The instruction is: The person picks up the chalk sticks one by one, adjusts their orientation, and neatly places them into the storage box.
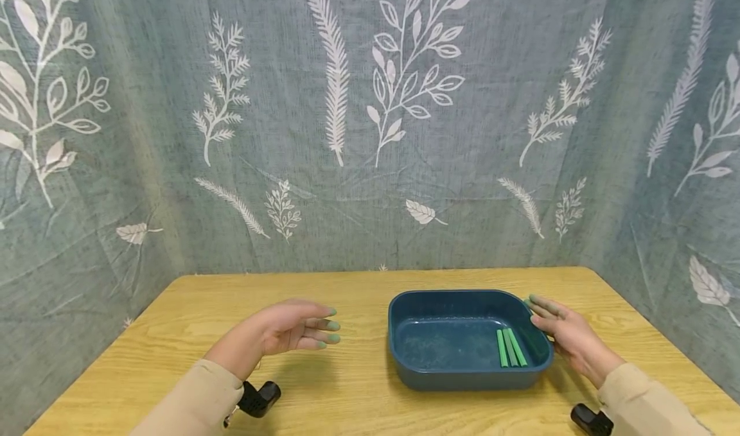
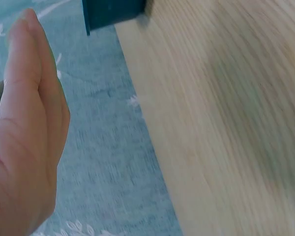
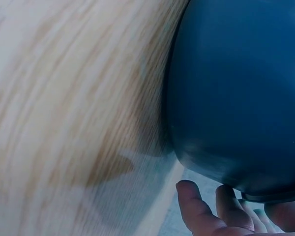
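A dark blue rectangular bin (image 1: 445, 378) with rounded corners stands on the wooden table. Three short green sticks (image 1: 502, 349) lie close together inside it, at the right end; their exact kind is unclear. Beside the bin's right end is my right hand (image 1: 569, 340), its fingers extended along the outer wall and its thumb near the rim. The right wrist view shows those fingers (image 3: 194, 209) just past the bin's wall (image 3: 236, 98); firm contact cannot be made out. Well left of the bin, my left hand (image 1: 295, 327) hovers above the table, fingers straight and holding nothing.
The light wooden tabletop (image 1: 358, 307) runs back to a grey-green curtain (image 1: 358, 230) with white leaf prints, which encloses the back and both sides. A black wrist camera (image 1: 260, 399) hangs under the left wrist, another black device (image 1: 591, 419) under the right.
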`<action>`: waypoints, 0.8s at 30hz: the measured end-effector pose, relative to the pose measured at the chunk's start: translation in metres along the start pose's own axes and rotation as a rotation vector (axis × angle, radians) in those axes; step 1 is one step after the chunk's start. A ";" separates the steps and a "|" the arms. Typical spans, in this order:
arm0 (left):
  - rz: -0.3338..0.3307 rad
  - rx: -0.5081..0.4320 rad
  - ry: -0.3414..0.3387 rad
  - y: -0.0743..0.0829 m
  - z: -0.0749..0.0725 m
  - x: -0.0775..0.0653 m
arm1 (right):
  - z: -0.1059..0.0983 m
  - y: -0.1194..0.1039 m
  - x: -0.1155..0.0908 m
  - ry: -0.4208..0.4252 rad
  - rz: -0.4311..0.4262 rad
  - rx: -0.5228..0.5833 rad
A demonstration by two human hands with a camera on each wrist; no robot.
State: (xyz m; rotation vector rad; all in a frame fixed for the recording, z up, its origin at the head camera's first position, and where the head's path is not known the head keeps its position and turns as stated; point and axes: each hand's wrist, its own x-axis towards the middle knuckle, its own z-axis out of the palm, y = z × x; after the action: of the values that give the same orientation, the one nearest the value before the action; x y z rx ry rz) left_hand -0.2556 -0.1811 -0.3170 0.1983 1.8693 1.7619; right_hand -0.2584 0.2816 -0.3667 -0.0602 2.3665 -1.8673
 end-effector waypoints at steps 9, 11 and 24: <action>-0.004 0.000 0.028 -0.010 -0.020 -0.012 | -0.002 -0.003 0.001 -0.004 0.032 0.009; -0.003 -0.002 0.034 -0.012 -0.023 -0.014 | -0.002 -0.003 0.002 -0.005 0.035 0.011; -0.006 0.005 0.046 -0.022 -0.047 -0.035 | -0.002 0.000 0.002 -0.010 0.014 0.014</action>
State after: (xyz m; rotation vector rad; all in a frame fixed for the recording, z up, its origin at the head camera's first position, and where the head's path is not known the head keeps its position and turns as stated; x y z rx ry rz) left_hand -0.2434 -0.2409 -0.3284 0.1544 1.9045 1.7723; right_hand -0.2610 0.2834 -0.3666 -0.0512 2.3416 -1.8726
